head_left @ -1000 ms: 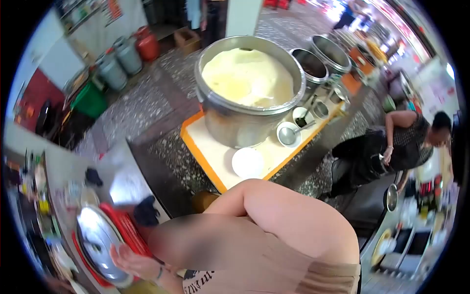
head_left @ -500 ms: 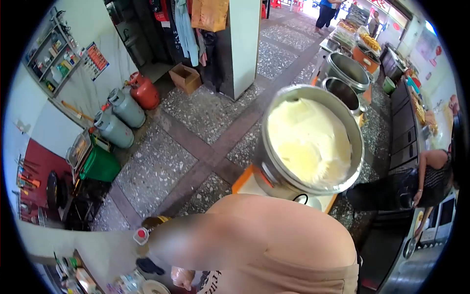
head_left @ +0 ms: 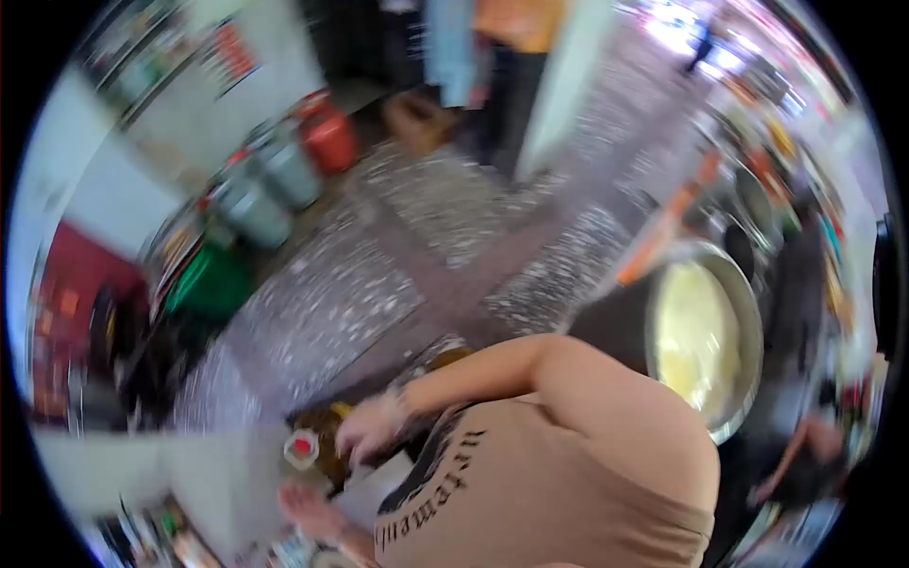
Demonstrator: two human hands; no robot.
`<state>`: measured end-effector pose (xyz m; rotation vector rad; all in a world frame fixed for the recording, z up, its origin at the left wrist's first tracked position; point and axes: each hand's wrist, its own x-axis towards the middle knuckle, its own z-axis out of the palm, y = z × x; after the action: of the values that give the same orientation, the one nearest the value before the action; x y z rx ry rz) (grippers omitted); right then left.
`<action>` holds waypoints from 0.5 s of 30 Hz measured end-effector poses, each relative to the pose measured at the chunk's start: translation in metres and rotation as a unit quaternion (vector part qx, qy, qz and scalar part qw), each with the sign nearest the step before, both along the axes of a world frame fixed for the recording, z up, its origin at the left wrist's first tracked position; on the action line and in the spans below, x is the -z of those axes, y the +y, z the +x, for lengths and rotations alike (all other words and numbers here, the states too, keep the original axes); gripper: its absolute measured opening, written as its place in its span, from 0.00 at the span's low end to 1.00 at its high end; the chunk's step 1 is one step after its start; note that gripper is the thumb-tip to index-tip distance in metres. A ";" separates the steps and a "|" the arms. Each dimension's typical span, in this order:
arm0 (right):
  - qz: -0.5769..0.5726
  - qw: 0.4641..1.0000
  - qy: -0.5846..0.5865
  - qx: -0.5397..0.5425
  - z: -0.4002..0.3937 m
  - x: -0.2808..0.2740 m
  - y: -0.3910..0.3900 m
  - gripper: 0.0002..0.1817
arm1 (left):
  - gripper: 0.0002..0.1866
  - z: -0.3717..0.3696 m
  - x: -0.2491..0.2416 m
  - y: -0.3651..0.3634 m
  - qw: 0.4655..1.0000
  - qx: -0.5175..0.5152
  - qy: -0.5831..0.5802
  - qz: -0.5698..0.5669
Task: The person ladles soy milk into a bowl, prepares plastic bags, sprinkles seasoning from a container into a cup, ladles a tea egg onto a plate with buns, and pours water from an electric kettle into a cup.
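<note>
My right hand reaches left beside a jug of brown liquid with a red cap. A thin clear glove seems to cover it, and its fingers point down, too blurred to show a grip. Lower down, my left hand has its fingers stretched out, with nothing visible in them. Between the hands and my brown shirt lies a white flat-sided thing, partly hidden. At the right stands a large metal pot with a pale yellow mass inside, away from both hands.
Gas cylinders and a green bin line the left wall. A cardboard box sits by the pillar. More pots stand beyond the large pot. Another person is at the right. Bottles and small items lie at lower left.
My view has swung, so the large pot sits further right and lower. My right forearm has come into clear view, and my left hand has moved left and up.
</note>
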<state>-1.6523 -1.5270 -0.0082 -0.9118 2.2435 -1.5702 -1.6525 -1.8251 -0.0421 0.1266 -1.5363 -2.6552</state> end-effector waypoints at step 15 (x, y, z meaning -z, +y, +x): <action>0.020 0.955 -0.247 -0.160 -0.276 0.017 0.048 0.17 | 0.12 -0.118 -0.021 0.213 0.979 -0.066 -0.181 -0.063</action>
<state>-1.9282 -1.4785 -0.0250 -0.7243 1.6798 -1.4071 -1.7703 -1.6121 -0.0213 0.7120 -1.7175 -2.5227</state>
